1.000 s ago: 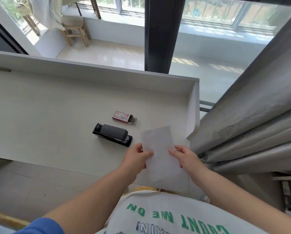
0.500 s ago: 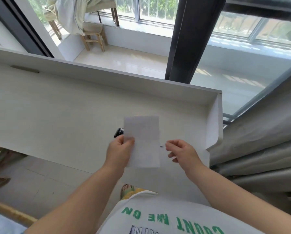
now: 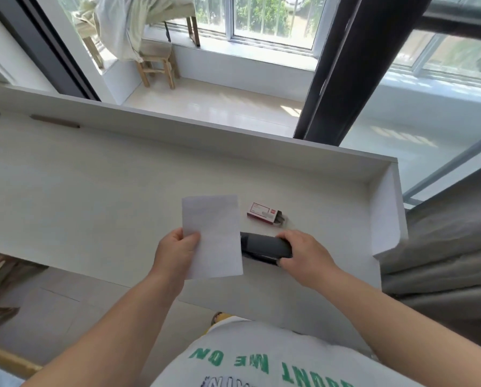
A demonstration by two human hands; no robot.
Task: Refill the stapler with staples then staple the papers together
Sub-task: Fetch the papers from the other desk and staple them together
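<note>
My left hand (image 3: 175,251) pinches the left edge of the white papers (image 3: 212,237) and holds them upright above the white desk (image 3: 94,196). The black stapler (image 3: 264,247) lies on the desk just right of the papers, its left end hidden behind them. My right hand (image 3: 303,255) is wrapped around the stapler's right end. A small red and white staple box (image 3: 263,213) lies a little beyond the stapler, its right end open.
The desk has a raised back wall (image 3: 205,138) and a right side panel (image 3: 384,213). A grey curtain (image 3: 443,247) hangs to the right. Past the desk are a dark pillar (image 3: 345,65), a window and a wooden stool (image 3: 155,65).
My right hand let go of the papers and moved right to take the stapler. My left hand alone now holds the papers, shifted left. The view also swung to the left.
</note>
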